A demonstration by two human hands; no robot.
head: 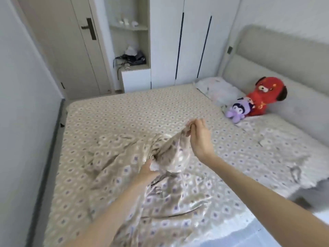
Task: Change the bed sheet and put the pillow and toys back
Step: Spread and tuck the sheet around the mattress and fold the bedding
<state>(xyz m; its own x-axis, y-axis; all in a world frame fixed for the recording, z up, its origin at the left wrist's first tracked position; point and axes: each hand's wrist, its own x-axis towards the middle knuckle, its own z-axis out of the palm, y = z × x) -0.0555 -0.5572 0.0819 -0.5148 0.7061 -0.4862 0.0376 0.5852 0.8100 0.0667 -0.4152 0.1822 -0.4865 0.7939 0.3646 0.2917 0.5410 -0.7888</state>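
A beige patterned bed sheet [124, 114] covers the bed, bunched into folds in the middle. My left hand [148, 171] grips a gathered fold of it. My right hand [200, 138] pinches a raised edge of the same sheet higher up. A pale pillow [219, 90] lies at the head end. A purple plush toy [237, 110] leans against a red plush toy [263, 96] by the padded headboard [277, 56].
A grey wall [26, 113] runs close along the bed's left side. Behind the bed stand a white wardrobe [178, 41], open shelves with clutter [131, 56] and a door [71, 47]. At the lower right the mattress edge [267, 234] shows.
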